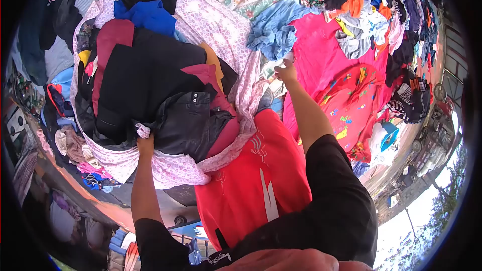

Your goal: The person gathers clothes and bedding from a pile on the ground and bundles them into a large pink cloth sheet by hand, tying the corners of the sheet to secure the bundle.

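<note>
Dark garments heap along the left edge of the frame. Left of centre, a pink-and-white patterned sheet (213,17) lies spread beneath a pile of black clothes (135,78). At the pile's lower edge, the left hand (145,143) is closed around a bunched bit of pale patterned cloth (143,130). A red cloth (251,175) hangs at lower centre. The right hand (286,72), fingers partly spread, is just below a crumpled light-blue garment (276,27); whether it grips anything I cannot tell. Bright pink fabric (316,45) covers the surface right of centre. Outdoors, trees (437,211) and bright sky fill the lower right.
</note>
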Demonstrator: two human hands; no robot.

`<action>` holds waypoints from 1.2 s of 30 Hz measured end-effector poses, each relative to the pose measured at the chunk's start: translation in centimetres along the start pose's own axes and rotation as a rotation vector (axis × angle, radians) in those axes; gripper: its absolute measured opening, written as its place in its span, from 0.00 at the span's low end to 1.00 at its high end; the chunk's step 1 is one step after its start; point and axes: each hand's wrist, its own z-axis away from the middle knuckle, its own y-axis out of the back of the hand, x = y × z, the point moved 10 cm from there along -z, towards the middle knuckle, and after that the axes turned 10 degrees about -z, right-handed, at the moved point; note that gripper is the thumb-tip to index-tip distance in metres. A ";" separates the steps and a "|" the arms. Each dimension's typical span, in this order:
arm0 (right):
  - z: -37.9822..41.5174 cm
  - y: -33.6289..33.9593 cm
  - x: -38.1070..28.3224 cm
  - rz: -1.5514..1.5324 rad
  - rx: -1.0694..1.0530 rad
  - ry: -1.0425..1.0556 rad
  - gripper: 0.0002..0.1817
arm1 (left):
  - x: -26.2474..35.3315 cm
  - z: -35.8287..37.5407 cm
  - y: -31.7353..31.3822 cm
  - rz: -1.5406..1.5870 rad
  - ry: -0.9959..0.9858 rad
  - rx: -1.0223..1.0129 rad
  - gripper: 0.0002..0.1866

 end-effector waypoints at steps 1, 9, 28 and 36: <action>-2.8 -0.3 0.2 0.050 -0.017 0.022 0.38 | 0.2 -0.2 -0.5 0.018 -0.062 -0.009 0.19; -8.2 -9.4 -5.7 0.721 -0.125 0.616 0.29 | -6.7 -3.9 -7.6 -0.407 -0.291 -0.023 0.23; -5.5 -3.1 11.0 0.547 -0.011 -0.156 0.16 | -11.6 -5.7 -11.3 -0.494 -0.157 -0.093 0.29; -2.4 -6.6 14.5 0.919 -0.132 0.178 0.25 | -9.0 -6.6 -11.1 -0.531 -0.162 -0.077 0.27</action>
